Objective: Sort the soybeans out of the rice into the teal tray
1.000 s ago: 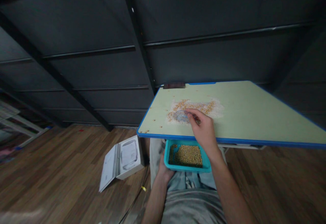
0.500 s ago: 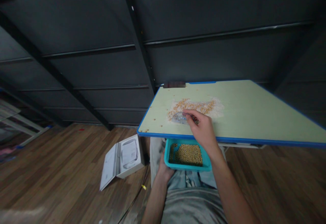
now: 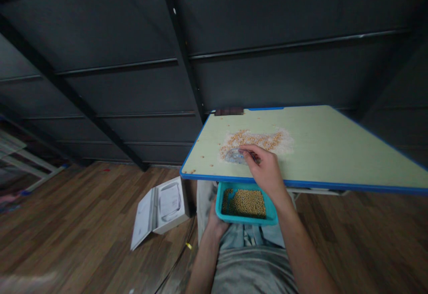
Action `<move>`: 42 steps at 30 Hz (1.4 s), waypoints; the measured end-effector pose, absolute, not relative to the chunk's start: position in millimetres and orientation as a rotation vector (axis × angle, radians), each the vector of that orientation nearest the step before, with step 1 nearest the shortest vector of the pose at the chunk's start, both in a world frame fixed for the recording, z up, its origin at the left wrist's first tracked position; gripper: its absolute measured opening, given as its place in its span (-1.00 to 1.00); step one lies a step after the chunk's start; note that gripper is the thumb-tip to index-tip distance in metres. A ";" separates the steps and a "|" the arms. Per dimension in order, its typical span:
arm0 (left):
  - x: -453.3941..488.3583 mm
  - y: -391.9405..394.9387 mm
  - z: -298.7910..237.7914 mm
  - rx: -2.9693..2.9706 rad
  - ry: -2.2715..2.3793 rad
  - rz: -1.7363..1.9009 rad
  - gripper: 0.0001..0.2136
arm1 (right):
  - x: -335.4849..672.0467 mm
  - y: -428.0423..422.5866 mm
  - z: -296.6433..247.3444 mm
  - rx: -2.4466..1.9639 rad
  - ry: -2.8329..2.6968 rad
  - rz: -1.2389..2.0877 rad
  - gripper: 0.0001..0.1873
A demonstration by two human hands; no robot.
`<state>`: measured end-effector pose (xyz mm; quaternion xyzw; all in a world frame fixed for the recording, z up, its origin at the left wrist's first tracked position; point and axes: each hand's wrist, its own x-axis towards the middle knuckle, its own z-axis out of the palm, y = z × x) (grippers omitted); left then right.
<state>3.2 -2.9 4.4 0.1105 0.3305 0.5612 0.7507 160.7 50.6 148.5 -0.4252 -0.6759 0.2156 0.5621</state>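
Observation:
My left hand (image 3: 218, 221) grips the left side of a teal plastic tub (image 3: 272, 216) just below the table's front edge. Pale round beans (image 3: 249, 202), like soybeans, lie in the tub. Over the table, my right hand (image 3: 264, 164) is closed in a pinch; a dark bit shows between the fingers, too small to name. Its fingertips are at a bluish, see-through patch (image 3: 234, 155) whose kind I cannot make out. Around that patch spread orange-yellow beans (image 3: 240, 138) and fine whitish grains (image 3: 286, 141).
The pale green table (image 3: 334, 151) has a blue rim. A dark blurred object (image 3: 229, 112) lies at its back left corner. On the wooden floor an open white box (image 3: 170, 202) stands left of my legs, near a cable (image 3: 179, 258). A dark panelled wall (image 3: 267, 75) rises behind.
My right hand's fingertips have shifted very slightly left over the see-through patch. The left hand and the tub have stayed in place.

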 end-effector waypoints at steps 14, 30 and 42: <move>3.1 -4.8 10.2 0.228 0.754 1.226 -0.72 | 160.8 49.1 150.9 -1.011 -1.620 0.502 -0.73; 2.0 -5.3 8.4 0.218 0.784 1.254 -0.73 | 160.6 47.6 153.0 -1.004 -1.638 0.515 -0.73; 4.2 -6.0 15.7 0.210 0.810 1.248 -0.72 | 161.4 45.7 154.9 -1.007 -1.662 0.505 -0.73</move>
